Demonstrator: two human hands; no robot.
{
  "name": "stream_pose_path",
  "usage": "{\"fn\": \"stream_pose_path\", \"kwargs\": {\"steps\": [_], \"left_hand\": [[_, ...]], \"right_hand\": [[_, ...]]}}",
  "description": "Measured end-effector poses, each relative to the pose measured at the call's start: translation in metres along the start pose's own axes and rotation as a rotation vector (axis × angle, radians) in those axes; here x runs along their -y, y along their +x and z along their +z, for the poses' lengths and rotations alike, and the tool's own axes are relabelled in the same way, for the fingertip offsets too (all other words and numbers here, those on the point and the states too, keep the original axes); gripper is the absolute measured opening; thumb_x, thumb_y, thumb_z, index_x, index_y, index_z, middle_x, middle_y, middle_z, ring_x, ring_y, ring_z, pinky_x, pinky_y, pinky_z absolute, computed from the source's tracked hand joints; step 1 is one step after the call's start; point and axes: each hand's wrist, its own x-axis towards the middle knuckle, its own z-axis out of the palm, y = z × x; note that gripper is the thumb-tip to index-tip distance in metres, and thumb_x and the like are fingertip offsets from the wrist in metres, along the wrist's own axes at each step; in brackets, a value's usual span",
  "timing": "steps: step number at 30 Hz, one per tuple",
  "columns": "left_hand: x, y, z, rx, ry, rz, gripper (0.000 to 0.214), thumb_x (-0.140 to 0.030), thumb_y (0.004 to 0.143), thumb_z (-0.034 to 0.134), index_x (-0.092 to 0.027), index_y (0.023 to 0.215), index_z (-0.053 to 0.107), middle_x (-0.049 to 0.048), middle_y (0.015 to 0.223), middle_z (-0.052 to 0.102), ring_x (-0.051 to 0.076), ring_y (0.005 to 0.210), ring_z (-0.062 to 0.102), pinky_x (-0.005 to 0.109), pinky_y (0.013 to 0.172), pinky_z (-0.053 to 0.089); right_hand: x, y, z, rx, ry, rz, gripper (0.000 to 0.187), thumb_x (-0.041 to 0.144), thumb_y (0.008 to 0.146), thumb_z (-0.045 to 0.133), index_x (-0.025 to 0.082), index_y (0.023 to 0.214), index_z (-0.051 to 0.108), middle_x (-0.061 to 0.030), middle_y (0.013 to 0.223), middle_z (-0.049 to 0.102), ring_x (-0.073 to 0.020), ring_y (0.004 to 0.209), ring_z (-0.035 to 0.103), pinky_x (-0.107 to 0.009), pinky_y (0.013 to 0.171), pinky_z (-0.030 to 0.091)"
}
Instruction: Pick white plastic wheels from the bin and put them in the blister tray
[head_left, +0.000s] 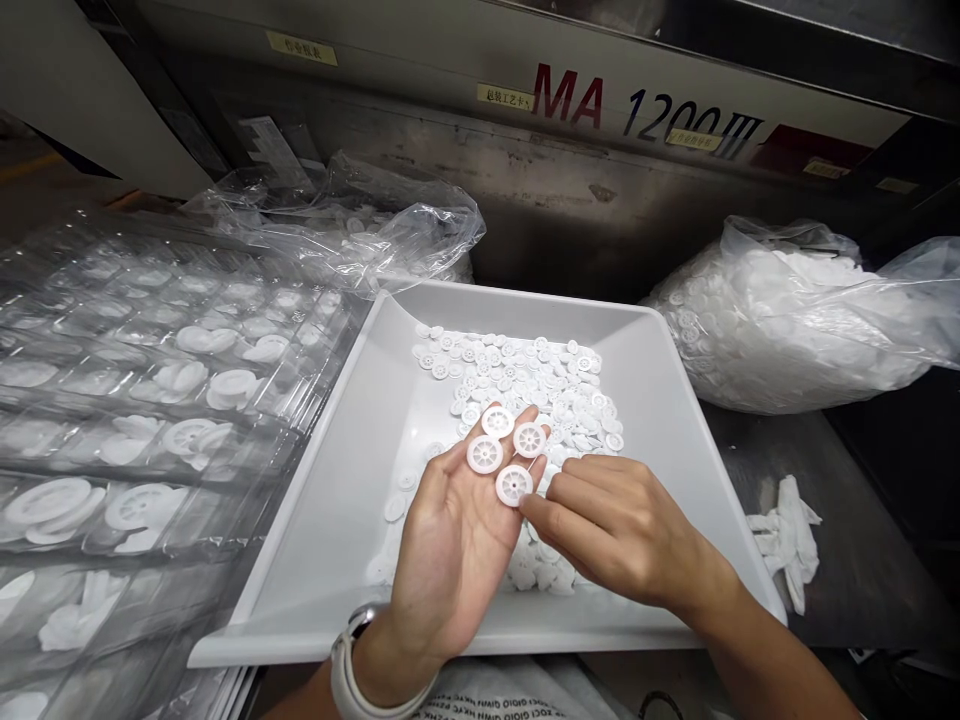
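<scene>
We hold left hand (pixel 461 540) palm up, spread; four white wheels (pixel 485 454) lie on its fingers, above tray (pixel 322 560). Right hand (pixel 611 525) curled, fingertips at lowest wheel (pixel 514 486); whether pinching, we cannot tell.

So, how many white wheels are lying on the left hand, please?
4: the top wheel, left wheel, right wheel, and bottom wheel, nearest the right hand. Some may be hidden.

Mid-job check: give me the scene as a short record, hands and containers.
Left hand: palm up, four white wheels resting on it
Right hand: at the lowest of the four; grip unclear
Bin: grey, beneath both hands, many more wheels inside
Left side: clear trays, white pieces in compartments
Right side: clear bag of white pieces; white cloth
</scene>
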Motion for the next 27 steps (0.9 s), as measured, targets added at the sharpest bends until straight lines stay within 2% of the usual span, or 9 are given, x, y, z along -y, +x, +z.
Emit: {"fn": "stream_pose_path", "kwargs": {"steps": [7, 11, 22, 27], "left_hand": [[-0.0005, -0.0012, 0.0013, -0.012, 0.034, -0.004, 0.049, -0.023, 0.094, 0.040, -0.015, 0.143, 0.039, 0.0127, 0.136, 0.056, 0.025, 0.127, 0.051, 0.042, 0.114, 0.032], [-0.0007, -0.0014, 0.0010, -0.023, 0.046, -0.001, 0.051, -0.021, 0.093, 0.039, -0.017, 0.145, 0.036, 0.0114, 0.136, 0.055, 0.024, 0.127, 0.051, 0.042, 0.115, 0.031], [-0.0008, -0.0009, 0.0004, -0.029, 0.041, -0.010, 0.053, -0.021, 0.092, 0.041, -0.008, 0.144, 0.036, 0.0164, 0.135, 0.055, 0.028, 0.128, 0.049, 0.042, 0.114, 0.032], [-0.0011, -0.0021, -0.0003, -0.008, 0.028, -0.001, 0.049, -0.021, 0.093, 0.040, -0.016, 0.142, 0.041, 0.0114, 0.134, 0.057, 0.025, 0.126, 0.052, 0.041, 0.113, 0.034]], "right_hand": [[0.0010, -0.0009, 0.0005, -0.003, -0.005, -0.002, 0.022, 0.001, 0.086, 0.048, 0.014, 0.072, 0.059, 0.0018, 0.059, 0.040, -0.0125, 0.056, 0.030, -0.030, 0.051, 0.020], [0.0003, -0.0010, 0.0012, 0.002, -0.010, -0.004, 0.022, 0.001, 0.086, 0.050, 0.014, 0.070, 0.058, 0.0018, 0.059, 0.040, -0.0125, 0.056, 0.031, -0.030, 0.052, 0.020], [-0.0005, -0.0023, 0.0023, 0.027, -0.010, 0.009, 0.019, 0.003, 0.087, 0.051, 0.014, 0.073, 0.060, 0.0016, 0.060, 0.042, -0.0124, 0.057, 0.031, -0.030, 0.052, 0.021], [-0.0010, -0.0023, 0.0023, 0.034, -0.012, 0.016, 0.019, 0.003, 0.088, 0.051, 0.014, 0.075, 0.059, 0.0024, 0.061, 0.041, -0.0117, 0.056, 0.032, -0.030, 0.052, 0.021]]}}
